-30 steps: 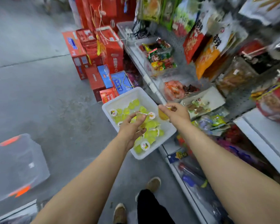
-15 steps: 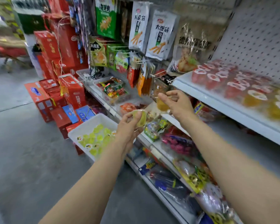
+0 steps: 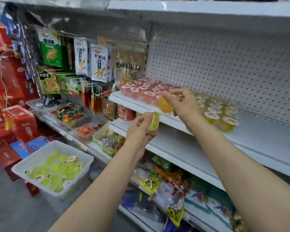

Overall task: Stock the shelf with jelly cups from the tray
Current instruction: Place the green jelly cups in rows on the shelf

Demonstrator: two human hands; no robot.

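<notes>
On the white shelf (image 3: pixel 251 139), at about two o'clock from the middle of the view, red jelly cups (image 3: pixel 141 90) stand in rows at the left end, with yellow jelly cups (image 3: pixel 219 114) packed just beside them to the right. The right hand (image 3: pixel 182 104) pinches an orange-yellow cup (image 3: pixel 165 104) at the shelf's front edge, between the red and yellow rows. Just below, at the edge of the shelf underneath, the left hand (image 3: pixel 141 129) grips a pale green cup (image 3: pixel 152 122), its lid turned sideways. At eight o'clock, a white tray (image 3: pixel 40 156) holds many green cups (image 3: pixel 54 171) lying loose, well apart from both hands. Snack bags (image 3: pixel 99 62) hang at eleven o'clock.
</notes>
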